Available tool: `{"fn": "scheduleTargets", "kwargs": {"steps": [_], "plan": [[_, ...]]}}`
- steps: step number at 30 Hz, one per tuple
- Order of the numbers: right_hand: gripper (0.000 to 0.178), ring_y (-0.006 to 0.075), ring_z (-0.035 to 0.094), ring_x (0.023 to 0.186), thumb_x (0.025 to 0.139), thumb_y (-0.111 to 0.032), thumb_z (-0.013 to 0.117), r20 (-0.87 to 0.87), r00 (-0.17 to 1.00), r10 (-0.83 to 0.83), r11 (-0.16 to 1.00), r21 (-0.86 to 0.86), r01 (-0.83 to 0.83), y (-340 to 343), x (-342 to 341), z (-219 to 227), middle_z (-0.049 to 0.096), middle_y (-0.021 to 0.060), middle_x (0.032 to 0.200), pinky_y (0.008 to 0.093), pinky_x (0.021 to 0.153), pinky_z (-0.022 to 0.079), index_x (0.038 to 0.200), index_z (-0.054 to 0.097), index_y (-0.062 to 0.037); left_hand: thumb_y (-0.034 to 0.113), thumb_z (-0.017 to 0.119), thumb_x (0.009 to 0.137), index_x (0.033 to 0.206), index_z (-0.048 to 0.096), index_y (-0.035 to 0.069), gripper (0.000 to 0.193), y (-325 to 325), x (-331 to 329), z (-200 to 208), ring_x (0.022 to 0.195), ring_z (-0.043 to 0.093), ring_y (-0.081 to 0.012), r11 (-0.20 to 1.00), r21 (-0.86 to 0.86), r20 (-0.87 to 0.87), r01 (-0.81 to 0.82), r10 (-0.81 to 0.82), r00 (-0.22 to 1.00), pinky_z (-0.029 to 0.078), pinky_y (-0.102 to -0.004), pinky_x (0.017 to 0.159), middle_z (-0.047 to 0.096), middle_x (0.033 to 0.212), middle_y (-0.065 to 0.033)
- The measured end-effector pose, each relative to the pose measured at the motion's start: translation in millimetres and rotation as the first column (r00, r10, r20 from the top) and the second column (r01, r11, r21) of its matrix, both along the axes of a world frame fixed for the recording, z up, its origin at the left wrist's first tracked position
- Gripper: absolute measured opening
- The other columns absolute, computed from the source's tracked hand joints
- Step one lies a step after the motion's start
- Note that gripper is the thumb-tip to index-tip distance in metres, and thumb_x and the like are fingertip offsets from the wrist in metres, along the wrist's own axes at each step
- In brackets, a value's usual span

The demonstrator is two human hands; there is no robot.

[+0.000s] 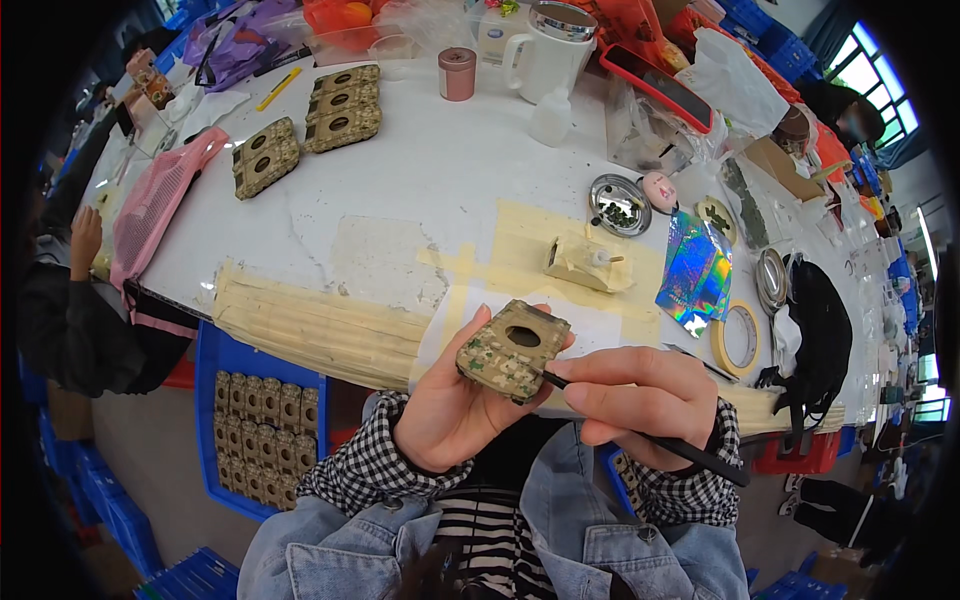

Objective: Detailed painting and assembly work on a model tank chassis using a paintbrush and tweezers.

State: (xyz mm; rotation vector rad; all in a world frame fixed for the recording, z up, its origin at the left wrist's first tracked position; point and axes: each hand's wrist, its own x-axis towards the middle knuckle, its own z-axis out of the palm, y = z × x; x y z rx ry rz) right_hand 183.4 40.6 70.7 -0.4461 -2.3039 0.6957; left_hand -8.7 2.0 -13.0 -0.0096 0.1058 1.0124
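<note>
My left hand [450,405] holds a small camouflage-painted block [512,350] with a round hole in its top, tilted above the table's front edge. My right hand [640,400] grips a thin black brush [700,455], and its tip touches the block's lower right side. Both sleeves are black-and-white checked. Several finished camouflage blocks [342,108] lie in stacks at the far left of the white table [400,180].
A blue crate [262,425] of more blocks sits below the table at left. On the table: a taped stand [585,262], metal dish [618,204], masking tape roll [738,337], holographic sheets [695,275], white jug [545,50]. Another person sits at far left.
</note>
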Motion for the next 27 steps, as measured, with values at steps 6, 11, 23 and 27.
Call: {"fn": "scheduleTargets", "kwargs": {"steps": [6, 11, 23, 27], "plan": [[0.025, 0.0251, 0.068, 0.078, 0.082, -0.022, 0.068, -0.017, 1.000, -0.006, 1.000, -0.008, 0.005, 0, 0, 0, 0.067, 0.0175, 0.098, 0.0309, 0.064, 0.055, 0.098, 0.064, -0.0027, 0.043, 0.022, 0.101, 0.141, 0.027, 0.001, 0.057, 1, 1, 2, 0.128, 0.042, -0.0297, 1.000, -0.019, -0.035, -0.001, 0.000, 0.999, 0.047, -0.0376, 0.101, 0.036, 0.139, -0.0253], [0.031, 0.0239, 0.067, 0.075, 0.088, -0.033, 0.062, -0.151, 0.985, -0.080, 0.997, 0.005, 0.082, -1, 2, -9, 0.066, 0.0185, 0.091, 0.0304, 0.063, 0.054, 0.096, 0.060, -0.0026, 0.042, 0.023, 0.101, 0.142, 0.025, 0.004, 0.056, 2, -1, -4, 0.116, 0.053, -0.0286, 1.000, 0.001, 0.094, -0.007, 0.007, 0.996, 0.049, -0.0398, 0.098, 0.035, 0.139, -0.0248], [0.031, 0.0231, 0.063, 0.066, 0.091, -0.031, 0.059, -0.303, 0.886, -0.352, 0.935, -0.066, 0.349, -17, 20, -55, 0.065, 0.0148, 0.082, 0.0292, 0.056, 0.049, 0.102, 0.063, -0.0028, 0.034, 0.033, 0.100, 0.149, 0.008, 0.011, 0.060, 9, -17, 17, 0.107, 0.057, -0.0282, 0.923, 0.360, -0.430, -0.135, 0.293, 0.854, 0.048, -0.0437, 0.094, 0.027, 0.148, -0.0156], [0.023, 0.0236, 0.060, 0.062, 0.092, -0.022, 0.059, -0.282, 0.862, -0.421, 0.889, 0.061, 0.454, -14, 23, -73, 0.064, 0.0155, 0.079, 0.0292, 0.053, 0.046, 0.102, 0.062, -0.0011, 0.033, 0.036, 0.099, 0.149, 0.007, 0.010, 0.062, 9, -18, 15, 0.108, 0.056, -0.0289, 0.908, 0.400, -0.439, -0.127, 0.311, 0.843, 0.048, -0.0455, 0.094, 0.026, 0.148, -0.0160]]}}
